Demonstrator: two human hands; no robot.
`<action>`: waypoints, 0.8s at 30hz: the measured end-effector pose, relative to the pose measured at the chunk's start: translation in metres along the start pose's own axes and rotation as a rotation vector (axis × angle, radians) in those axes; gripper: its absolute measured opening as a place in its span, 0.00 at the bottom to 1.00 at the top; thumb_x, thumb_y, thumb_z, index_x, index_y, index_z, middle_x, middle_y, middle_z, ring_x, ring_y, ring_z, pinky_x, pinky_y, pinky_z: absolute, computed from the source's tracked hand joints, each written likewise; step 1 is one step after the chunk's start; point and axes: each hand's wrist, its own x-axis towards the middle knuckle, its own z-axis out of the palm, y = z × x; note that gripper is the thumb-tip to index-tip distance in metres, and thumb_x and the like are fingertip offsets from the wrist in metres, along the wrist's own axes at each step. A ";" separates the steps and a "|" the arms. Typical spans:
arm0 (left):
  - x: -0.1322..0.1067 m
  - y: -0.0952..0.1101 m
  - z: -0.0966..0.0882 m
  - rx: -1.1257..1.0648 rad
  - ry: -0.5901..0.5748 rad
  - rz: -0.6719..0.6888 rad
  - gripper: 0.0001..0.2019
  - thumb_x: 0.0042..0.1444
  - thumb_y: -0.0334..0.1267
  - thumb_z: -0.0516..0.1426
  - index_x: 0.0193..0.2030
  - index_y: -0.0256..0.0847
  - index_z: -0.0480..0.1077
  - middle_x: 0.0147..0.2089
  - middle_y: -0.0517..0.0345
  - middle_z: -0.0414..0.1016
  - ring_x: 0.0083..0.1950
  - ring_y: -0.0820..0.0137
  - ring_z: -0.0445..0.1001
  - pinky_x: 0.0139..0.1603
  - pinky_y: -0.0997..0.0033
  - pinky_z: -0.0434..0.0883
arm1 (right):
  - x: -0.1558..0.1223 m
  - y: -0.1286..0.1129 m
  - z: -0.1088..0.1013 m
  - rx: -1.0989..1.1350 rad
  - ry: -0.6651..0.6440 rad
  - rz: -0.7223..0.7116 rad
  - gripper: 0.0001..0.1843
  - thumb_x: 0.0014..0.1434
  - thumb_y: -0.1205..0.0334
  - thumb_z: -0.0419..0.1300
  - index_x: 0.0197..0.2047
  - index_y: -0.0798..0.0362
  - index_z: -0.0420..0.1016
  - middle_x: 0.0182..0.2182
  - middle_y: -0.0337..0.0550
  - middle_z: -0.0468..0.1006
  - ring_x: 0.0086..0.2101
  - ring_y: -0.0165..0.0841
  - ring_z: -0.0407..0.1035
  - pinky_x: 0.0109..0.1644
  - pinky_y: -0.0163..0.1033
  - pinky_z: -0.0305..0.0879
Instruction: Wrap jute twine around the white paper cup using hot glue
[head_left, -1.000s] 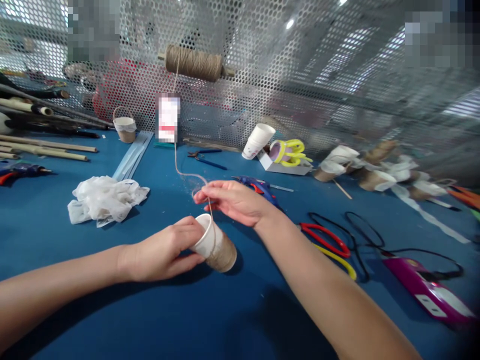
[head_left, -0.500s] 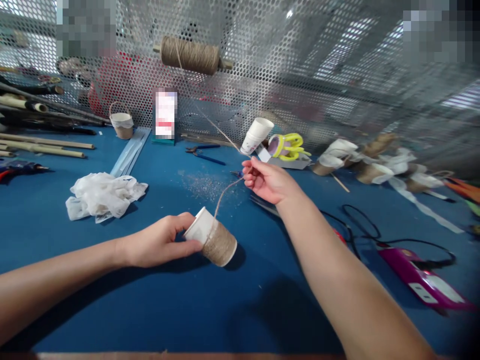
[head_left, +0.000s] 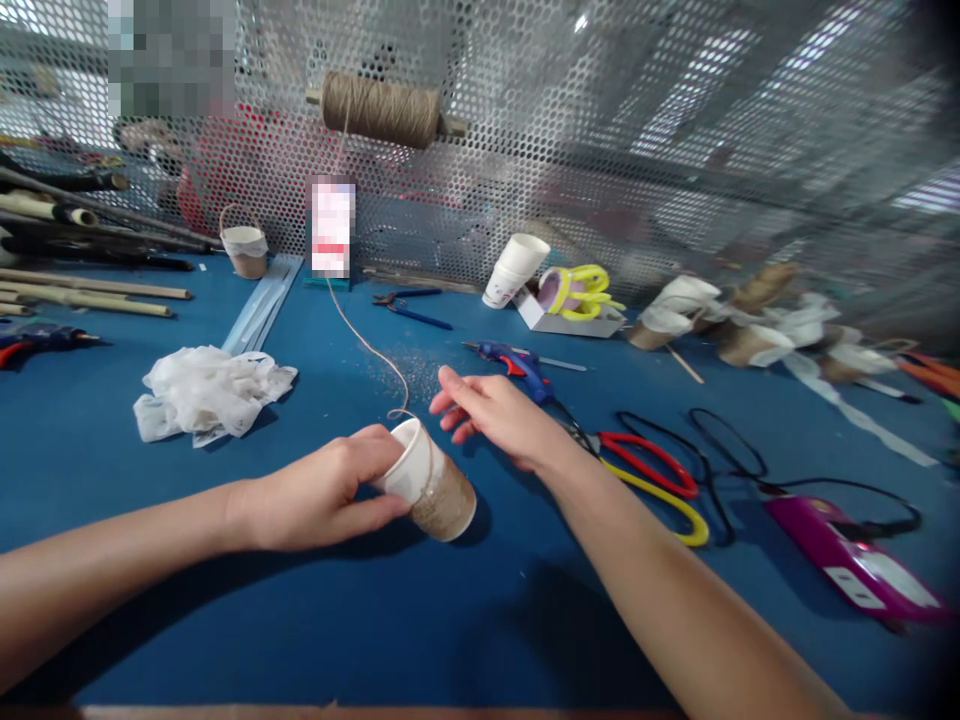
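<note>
My left hand [head_left: 330, 495] grips a white paper cup [head_left: 407, 462] by its rim, fingers inside and thumb outside. The cup lies tilted, its mouth toward that hand, and brown twine wraps its lower part. A slack strand of twine [head_left: 367, 345] runs from the cup across the table toward the spool of twine [head_left: 381, 108] on the mesh wall. Just right of the cup's mouth, my right hand [head_left: 495, 415] hovers with fingers apart, holding nothing. Beyond it lies a blue glue gun [head_left: 517, 362].
Red-and-yellow-handled scissors [head_left: 652, 475] and a purple power strip [head_left: 847, 555] with black cables lie to the right. Crumpled white fabric [head_left: 214, 392] sits at left. Stacked paper cups [head_left: 514, 270], blue pliers [head_left: 412, 308] and a small twine basket [head_left: 245, 250] stand farther back.
My right hand has let go of the twine and come down and left toward the cup. The strand, taut before, now hangs slack. My left hand still holds the cup.
</note>
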 end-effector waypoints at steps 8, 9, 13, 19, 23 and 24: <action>-0.001 0.000 0.004 -0.006 -0.036 -0.018 0.07 0.57 0.34 0.51 0.35 0.33 0.67 0.37 0.51 0.68 0.39 0.68 0.65 0.44 0.67 0.66 | -0.007 0.001 0.021 0.208 -0.279 -0.008 0.16 0.49 0.48 0.61 0.28 0.53 0.77 0.32 0.43 0.77 0.34 0.30 0.69 0.40 0.39 0.65; -0.001 0.000 0.003 -0.032 -0.034 -0.047 0.07 0.57 0.35 0.51 0.36 0.33 0.67 0.37 0.51 0.68 0.39 0.68 0.65 0.44 0.67 0.66 | -0.007 0.000 0.021 0.240 -0.254 -0.024 0.12 0.48 0.52 0.63 0.27 0.53 0.77 0.32 0.42 0.77 0.33 0.29 0.69 0.40 0.38 0.64; -0.001 -0.004 0.003 -0.206 0.006 -0.182 0.10 0.56 0.37 0.52 0.40 0.32 0.67 0.39 0.51 0.70 0.39 0.67 0.68 0.44 0.66 0.67 | -0.016 -0.006 0.011 0.303 -0.102 -0.117 0.07 0.47 0.57 0.64 0.25 0.52 0.74 0.26 0.35 0.73 0.27 0.24 0.64 0.33 0.33 0.61; 0.001 -0.011 0.006 -0.419 0.052 -0.233 0.14 0.56 0.39 0.53 0.45 0.33 0.67 0.41 0.53 0.74 0.40 0.68 0.70 0.43 0.69 0.68 | -0.037 -0.014 0.004 0.286 0.043 -0.242 0.05 0.46 0.61 0.65 0.25 0.52 0.73 0.25 0.35 0.72 0.25 0.24 0.61 0.30 0.34 0.58; 0.002 -0.012 0.006 -0.438 0.063 -0.242 0.14 0.55 0.40 0.54 0.45 0.34 0.68 0.41 0.54 0.75 0.40 0.67 0.71 0.42 0.70 0.68 | -0.041 -0.014 0.007 0.217 0.099 -0.349 0.06 0.48 0.60 0.64 0.26 0.52 0.72 0.25 0.36 0.73 0.26 0.25 0.63 0.32 0.35 0.59; 0.002 -0.012 0.006 -0.428 0.060 -0.240 0.14 0.55 0.40 0.54 0.45 0.34 0.69 0.41 0.54 0.75 0.41 0.67 0.71 0.43 0.70 0.68 | -0.041 -0.014 0.008 0.199 0.114 -0.359 0.06 0.49 0.60 0.64 0.26 0.52 0.72 0.25 0.37 0.74 0.26 0.25 0.63 0.32 0.35 0.60</action>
